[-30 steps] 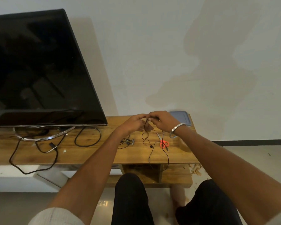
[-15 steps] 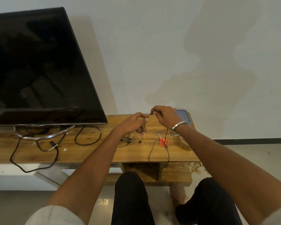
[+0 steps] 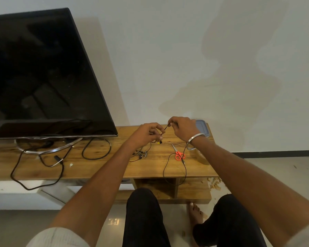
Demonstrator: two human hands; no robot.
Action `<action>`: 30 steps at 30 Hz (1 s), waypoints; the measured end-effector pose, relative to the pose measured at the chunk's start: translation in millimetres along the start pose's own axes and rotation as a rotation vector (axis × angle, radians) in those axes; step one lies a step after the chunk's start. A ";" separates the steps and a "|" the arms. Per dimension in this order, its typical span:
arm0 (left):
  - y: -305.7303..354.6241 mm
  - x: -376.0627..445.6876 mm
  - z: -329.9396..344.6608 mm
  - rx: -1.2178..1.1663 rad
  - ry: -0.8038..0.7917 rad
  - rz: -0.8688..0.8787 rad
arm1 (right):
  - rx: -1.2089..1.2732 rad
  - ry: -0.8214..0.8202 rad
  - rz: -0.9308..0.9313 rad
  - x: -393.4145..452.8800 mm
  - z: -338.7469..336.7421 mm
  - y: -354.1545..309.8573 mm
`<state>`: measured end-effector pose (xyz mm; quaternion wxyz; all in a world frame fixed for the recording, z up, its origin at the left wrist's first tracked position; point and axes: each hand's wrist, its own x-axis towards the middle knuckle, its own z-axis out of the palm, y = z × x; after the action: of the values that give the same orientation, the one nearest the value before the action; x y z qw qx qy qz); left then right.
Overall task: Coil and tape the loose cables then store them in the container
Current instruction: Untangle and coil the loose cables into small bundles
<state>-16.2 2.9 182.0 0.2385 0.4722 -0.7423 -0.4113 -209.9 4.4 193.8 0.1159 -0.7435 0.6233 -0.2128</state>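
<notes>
Both hands are working above the counter (image 3: 100, 168), just behind the scissors (image 3: 179, 154). Left hand (image 3: 146, 133) is pinching the thin black cable (image 3: 165, 130) in curled fingers; right hand (image 3: 183, 128) is pinching the same strand a little higher. The cable's slack is hanging past the scissors and looping over the counter's front edge. Lidded container (image 3: 202, 126) is sitting behind the scissors at the wall edge, probably closed. Bare wood is lying open left of the scissors.
</notes>
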 end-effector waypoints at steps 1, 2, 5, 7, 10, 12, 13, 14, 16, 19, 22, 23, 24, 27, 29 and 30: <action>0.3 0.6 0.1 0.011 0.007 0.000 | -0.006 -0.004 0.002 0.2 0.4 0.3; 0.1 1.0 0.0 0.020 0.017 0.003 | -0.008 -0.010 0.004 0.5 0.8 0.5; 1.1 1.9 -0.3 0.051 0.051 0.010 | -0.024 -0.009 0.005 0.8 0.8 0.2; 2.5 2.6 0.8 0.060 0.070 0.002 | -0.029 -0.014 0.020 2.0 1.7 1.7; 3.6 2.5 2.5 0.076 0.082 -0.022 | 0.025 -0.027 0.033 3.6 3.6 5.0; 2.3 1.7 3.1 0.117 0.094 0.002 | 0.031 -0.034 0.034 3.3 4.6 6.5; 1.7 0.9 3.2 0.129 0.101 0.017 | 0.005 -0.032 0.039 2.9 4.5 6.5; 1.0 0.1 3.4 0.128 0.110 0.029 | -0.027 -0.024 0.047 2.6 4.3 6.6; -0.1 -1.3 3.7 0.111 0.135 0.059 | -0.066 -0.011 0.075 2.6 4.1 7.0; -0.1 -1.2 4.2 0.138 0.172 0.118 | -0.090 -0.045 0.119 2.9 5.1 7.3; 0.9 0.1 5.2 0.119 0.202 0.156 | -0.110 -0.086 0.148 2.9 6.1 5.5; 1.5 0.2 6.2 0.090 0.205 0.167 | -0.117 -0.103 0.159 3.0 6.6 5.0; 2.4 0.1 7.3 0.058 0.203 0.173 | -0.129 -0.119 0.171 3.0 7.2 4.9; 4.4 -1.6 9.9 -0.002 0.148 0.175 | -0.170 -0.148 0.226 3.3 8.4 7.5; 6.8 -3.7 8.9 0.009 0.057 0.158 | -0.195 -0.148 0.259 3.1 7.9 10.0; 8.0 -3.9 8.3 0.037 -0.003 0.134 | -0.203 -0.141 0.268 3.0 6.9 11.4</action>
<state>-24.7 11.3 184.3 0.2555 0.4251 -0.7802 -0.3812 -216.3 -1.4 183.2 0.1109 -0.6749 0.7252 -0.0790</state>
